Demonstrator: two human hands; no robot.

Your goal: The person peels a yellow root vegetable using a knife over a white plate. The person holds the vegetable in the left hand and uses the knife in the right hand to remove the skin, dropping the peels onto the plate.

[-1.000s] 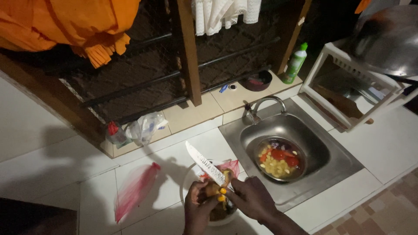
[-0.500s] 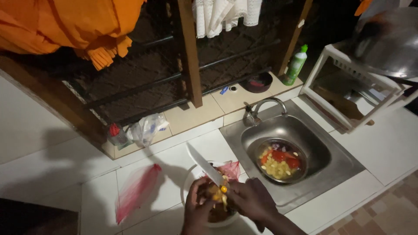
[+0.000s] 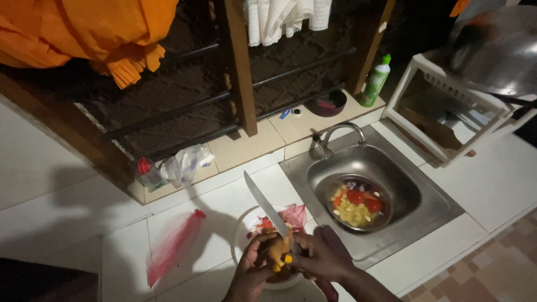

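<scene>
Head view, packages: green bottle (image 3: 375, 80) with white cap upright on the tiled ledge behind the sink; crumpled clear plastic bag (image 3: 186, 164) on the ledge, left; red mesh bag (image 3: 173, 246) flat on the white worktop (image 3: 84, 223).
Surroundings: steel sink (image 3: 425, 196) holds a metal bowl (image 3: 358, 202) of yellow and red cut pieces; tap (image 3: 335, 134) behind it; white rack (image 3: 447, 112) right of the sink.
Left hand (image 3: 251, 268): fingers curled around a small brown vegetable (image 3: 277, 251) with yellow flesh, above a white bowl (image 3: 243, 235) of peelings.
Right hand (image 3: 321, 257): closed on the handle of a knife (image 3: 267, 206), blade slanting up-left, its base touching the vegetable.
</scene>
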